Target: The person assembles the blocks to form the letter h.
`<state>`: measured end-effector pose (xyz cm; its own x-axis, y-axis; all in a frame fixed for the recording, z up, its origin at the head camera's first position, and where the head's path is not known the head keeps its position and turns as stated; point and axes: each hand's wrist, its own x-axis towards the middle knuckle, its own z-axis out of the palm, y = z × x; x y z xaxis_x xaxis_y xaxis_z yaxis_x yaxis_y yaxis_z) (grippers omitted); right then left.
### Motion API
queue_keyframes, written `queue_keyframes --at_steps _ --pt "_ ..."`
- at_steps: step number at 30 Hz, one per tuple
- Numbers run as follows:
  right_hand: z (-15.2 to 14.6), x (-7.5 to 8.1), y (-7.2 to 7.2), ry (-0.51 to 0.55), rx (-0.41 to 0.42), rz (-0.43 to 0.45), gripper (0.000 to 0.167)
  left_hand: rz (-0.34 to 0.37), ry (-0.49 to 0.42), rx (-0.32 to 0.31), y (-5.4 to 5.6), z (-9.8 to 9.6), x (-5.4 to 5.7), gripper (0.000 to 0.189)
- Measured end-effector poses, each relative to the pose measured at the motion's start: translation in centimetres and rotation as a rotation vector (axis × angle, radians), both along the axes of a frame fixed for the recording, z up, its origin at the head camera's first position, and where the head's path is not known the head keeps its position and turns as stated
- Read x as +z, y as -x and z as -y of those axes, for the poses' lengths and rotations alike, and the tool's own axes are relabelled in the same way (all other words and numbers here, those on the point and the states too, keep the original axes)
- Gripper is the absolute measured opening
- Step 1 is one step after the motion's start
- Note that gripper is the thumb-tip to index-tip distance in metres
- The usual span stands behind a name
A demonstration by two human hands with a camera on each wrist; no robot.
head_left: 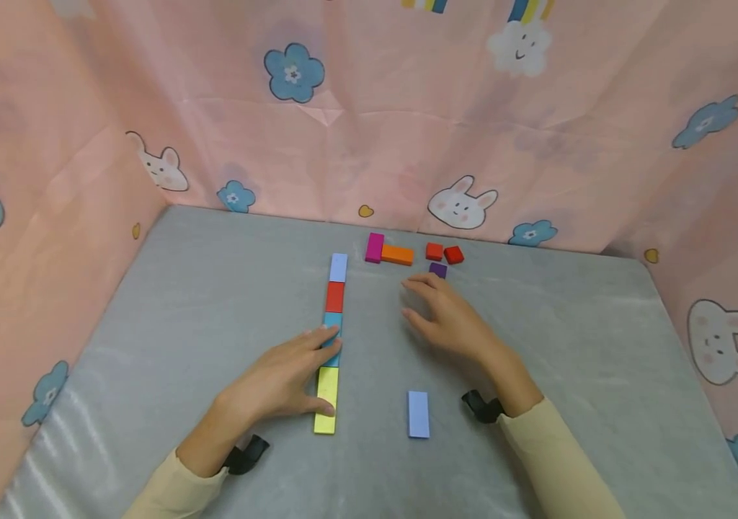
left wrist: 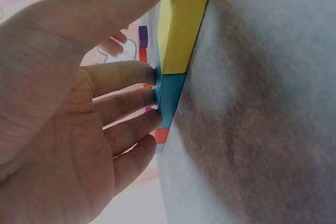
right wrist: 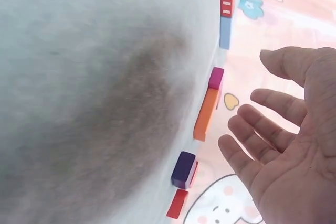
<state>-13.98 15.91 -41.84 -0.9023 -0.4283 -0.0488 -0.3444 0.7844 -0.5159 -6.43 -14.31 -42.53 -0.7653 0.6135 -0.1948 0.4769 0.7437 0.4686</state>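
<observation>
I see the left hand (head_left: pixel 285 382), fingers extended, touching the yellow rectangular wooden block (head_left: pixel 326 386) and blue rectangular wooden block (left wrist: pixel 171 95), left of centre. The right hand (head_left: pixel 453 317), loosely spread, empty, is near the far purple block (head_left: pixel 437 269). I'd press lightly, keeping edges aligned.

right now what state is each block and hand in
left hand, touching blue block
right hand, holding nothing
yellow block, lined up, touched
blue block, lined up, touched
red block, lined up
far pale blue block, lined up
near pale blue block, alone
magenta block, touching orange block
orange block, touching magenta
left red cube, ungripped
right red cube, askew
purple block, ungripped
</observation>
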Motion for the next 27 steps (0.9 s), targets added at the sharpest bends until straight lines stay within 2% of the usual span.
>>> queue_keyframes --at_steps 8,21,27 --pt "1.2 0.2 2.0 -0.052 -0.002 -0.006 0.057 -0.001 0.003 0.0 0.1 0.0 0.0 0.099" --pt "2.7 -0.3 4.2 -0.088 -0.012 -0.001 0.061 -0.002 -0.005 0.001 0.0 0.1 -0.1 0.098" --pt "3.3 -0.6 4.9 -0.066 -0.014 -0.016 0.058 -0.011 -0.011 -0.005 0.1 0.1 -0.1 0.098"
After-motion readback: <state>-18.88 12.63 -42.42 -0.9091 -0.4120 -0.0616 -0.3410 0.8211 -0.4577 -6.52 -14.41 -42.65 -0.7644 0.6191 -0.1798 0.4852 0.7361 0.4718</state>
